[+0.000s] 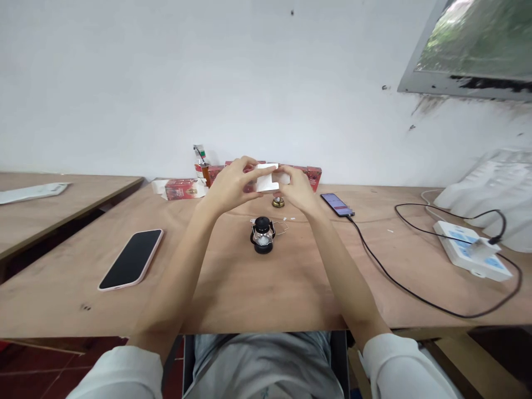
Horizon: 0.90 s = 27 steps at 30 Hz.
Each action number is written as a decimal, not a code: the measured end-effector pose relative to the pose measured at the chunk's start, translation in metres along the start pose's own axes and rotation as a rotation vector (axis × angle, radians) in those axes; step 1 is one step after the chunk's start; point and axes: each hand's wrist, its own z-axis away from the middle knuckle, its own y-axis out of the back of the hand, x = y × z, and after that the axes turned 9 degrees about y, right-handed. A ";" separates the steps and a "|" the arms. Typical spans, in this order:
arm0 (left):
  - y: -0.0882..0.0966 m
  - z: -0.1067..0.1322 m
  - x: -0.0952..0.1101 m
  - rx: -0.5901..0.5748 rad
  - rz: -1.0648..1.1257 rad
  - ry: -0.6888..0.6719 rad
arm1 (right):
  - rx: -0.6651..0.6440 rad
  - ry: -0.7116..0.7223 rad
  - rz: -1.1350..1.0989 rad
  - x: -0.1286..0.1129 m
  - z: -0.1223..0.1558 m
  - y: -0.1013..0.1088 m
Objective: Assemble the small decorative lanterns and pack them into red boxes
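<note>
Both my hands are raised above the wooden table [249, 288] and hold one small white box-like piece [269, 177] between them. My left hand [233, 185] grips its left end with curled fingers. My right hand [297, 188] pinches its right end. Below the hands stands a small black lantern [262, 235] with a clear middle and a thin wire handle. A small brass-coloured part [278, 203] lies just behind it.
A pink-cased phone [132, 259] lies face up at the left. A second phone [337, 204] at the right is plugged by a black cable [399, 282] into a white power strip [471, 252]. Red boxes [182, 189] line the wall. White bags [494, 183] sit far right.
</note>
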 end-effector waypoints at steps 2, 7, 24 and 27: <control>0.000 0.000 -0.002 0.022 -0.016 -0.006 | 0.005 0.014 -0.105 0.009 -0.001 -0.001; 0.000 0.001 -0.006 0.048 -0.025 -0.023 | 0.033 0.103 -0.161 0.027 -0.003 0.001; 0.002 0.002 -0.007 0.083 -0.002 0.016 | 0.027 0.075 -0.096 0.008 0.001 0.006; -0.003 0.000 -0.006 0.151 0.061 0.002 | 0.065 0.016 -0.218 0.004 0.001 0.006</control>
